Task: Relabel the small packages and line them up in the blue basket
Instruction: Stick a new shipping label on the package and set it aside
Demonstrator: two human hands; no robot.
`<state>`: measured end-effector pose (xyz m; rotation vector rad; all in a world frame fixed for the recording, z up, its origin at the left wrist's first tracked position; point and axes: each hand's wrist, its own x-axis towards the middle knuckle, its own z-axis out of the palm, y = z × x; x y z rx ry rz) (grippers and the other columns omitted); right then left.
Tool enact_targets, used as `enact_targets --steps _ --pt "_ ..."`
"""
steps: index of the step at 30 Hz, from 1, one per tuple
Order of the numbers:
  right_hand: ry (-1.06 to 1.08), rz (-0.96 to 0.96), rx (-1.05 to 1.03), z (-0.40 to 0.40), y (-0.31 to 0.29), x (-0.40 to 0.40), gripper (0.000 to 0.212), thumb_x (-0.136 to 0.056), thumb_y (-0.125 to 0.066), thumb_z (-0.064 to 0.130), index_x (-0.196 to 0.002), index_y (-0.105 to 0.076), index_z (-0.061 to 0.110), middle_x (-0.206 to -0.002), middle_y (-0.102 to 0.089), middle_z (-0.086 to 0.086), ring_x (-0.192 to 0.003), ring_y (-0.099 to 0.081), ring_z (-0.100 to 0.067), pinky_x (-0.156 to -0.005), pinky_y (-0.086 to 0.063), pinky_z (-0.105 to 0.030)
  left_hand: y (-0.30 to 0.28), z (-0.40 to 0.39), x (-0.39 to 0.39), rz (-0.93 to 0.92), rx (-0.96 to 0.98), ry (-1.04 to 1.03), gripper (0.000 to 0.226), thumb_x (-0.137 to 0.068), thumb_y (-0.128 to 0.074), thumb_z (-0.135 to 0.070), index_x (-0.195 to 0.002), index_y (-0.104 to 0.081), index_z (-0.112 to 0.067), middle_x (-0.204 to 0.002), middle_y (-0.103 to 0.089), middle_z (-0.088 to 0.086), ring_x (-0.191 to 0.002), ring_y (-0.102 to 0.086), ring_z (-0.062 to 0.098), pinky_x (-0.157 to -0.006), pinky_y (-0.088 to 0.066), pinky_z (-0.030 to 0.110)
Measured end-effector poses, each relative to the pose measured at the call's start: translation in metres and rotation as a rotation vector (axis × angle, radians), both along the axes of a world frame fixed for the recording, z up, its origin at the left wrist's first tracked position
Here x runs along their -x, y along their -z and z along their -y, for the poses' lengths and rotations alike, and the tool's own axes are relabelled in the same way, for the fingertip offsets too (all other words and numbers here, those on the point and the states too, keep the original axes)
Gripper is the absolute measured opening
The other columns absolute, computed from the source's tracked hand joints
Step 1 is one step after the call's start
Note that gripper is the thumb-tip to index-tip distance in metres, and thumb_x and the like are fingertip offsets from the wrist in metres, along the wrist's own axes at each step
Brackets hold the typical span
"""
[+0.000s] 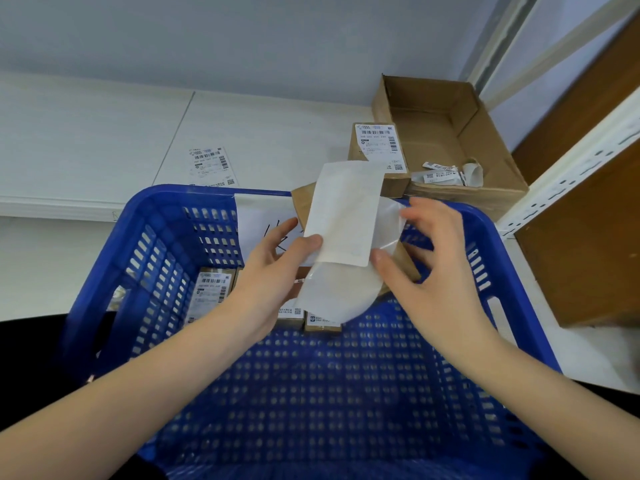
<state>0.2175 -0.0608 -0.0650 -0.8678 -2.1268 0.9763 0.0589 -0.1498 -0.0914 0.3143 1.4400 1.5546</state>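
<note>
Above the blue basket (152, 244) I hold a white label (346, 213), blank side toward me, half peeled from its glossy backing sheet (332, 292). My left hand (273, 268) pinches the label's lower left corner between thumb and fingers. My right hand (426, 258) pinches the backing at its right edge, thumb at the label's lower right corner. A brown package (301, 206) shows behind the label; who holds it is hidden. Several labelled small packages (207, 292) lie in a row at the basket's far end.
One labelled small package (379, 150) stands on the white table beside an open cardboard box (450, 133) that holds crumpled label scraps (450, 174). A loose printed label (211, 166) lies on the table left of it. A white and brown shelf frame (571, 202) stands at the right.
</note>
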Motion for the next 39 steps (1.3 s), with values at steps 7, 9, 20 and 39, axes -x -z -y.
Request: enact_targets --steps 7,9,20,39 --pt "-0.028 0.250 -0.333 0.001 0.002 -0.002 0.066 -0.076 -0.051 0.062 -0.127 -0.053 0.020 -0.151 -0.027 0.003 -0.138 -0.022 -0.011 -0.104 -0.024 -0.021 -0.003 0.000 0.001 -0.041 -0.025 -0.008 0.043 -0.091 -0.059 -0.027 -0.134 -0.051 -0.027 -0.114 -0.068 0.003 -0.086 -0.071 0.021 -0.063 -0.056 0.030" --pt "-0.042 0.272 -0.387 -0.001 0.001 -0.002 0.068 -0.078 -0.050 0.062 -0.129 -0.053 0.017 -0.153 -0.028 0.002 -0.141 -0.019 -0.012 -0.108 -0.023 -0.029 -0.003 0.000 0.001 -0.048 -0.025 -0.012 0.043 -0.091 -0.060 -0.027 -0.133 -0.051 -0.028 -0.114 -0.068 0.003 -0.086 -0.071 0.021 -0.063 -0.056 0.030" --pt "-0.112 0.228 -0.484 0.002 0.008 -0.002 0.051 -0.083 -0.054 0.050 -0.120 -0.065 0.016 -0.138 -0.052 0.002 -0.133 -0.039 -0.017 -0.106 -0.035 -0.036 0.001 0.000 -0.001 -0.067 -0.011 -0.054 0.042 -0.092 -0.060 -0.024 -0.132 -0.051 -0.026 -0.106 -0.071 0.002 -0.080 -0.071 0.019 -0.061 -0.054 0.028" --pt "-0.100 0.106 -0.517 0.000 0.009 -0.006 0.029 -0.085 -0.055 0.033 -0.092 -0.077 0.015 -0.109 -0.070 0.000 -0.103 -0.060 -0.015 -0.087 -0.050 -0.028 -0.002 -0.005 0.003 -0.138 -0.036 -0.077 0.042 -0.093 -0.058 -0.015 -0.134 -0.049 -0.023 -0.098 -0.072 0.004 -0.073 -0.071 0.015 -0.057 -0.055 0.024"
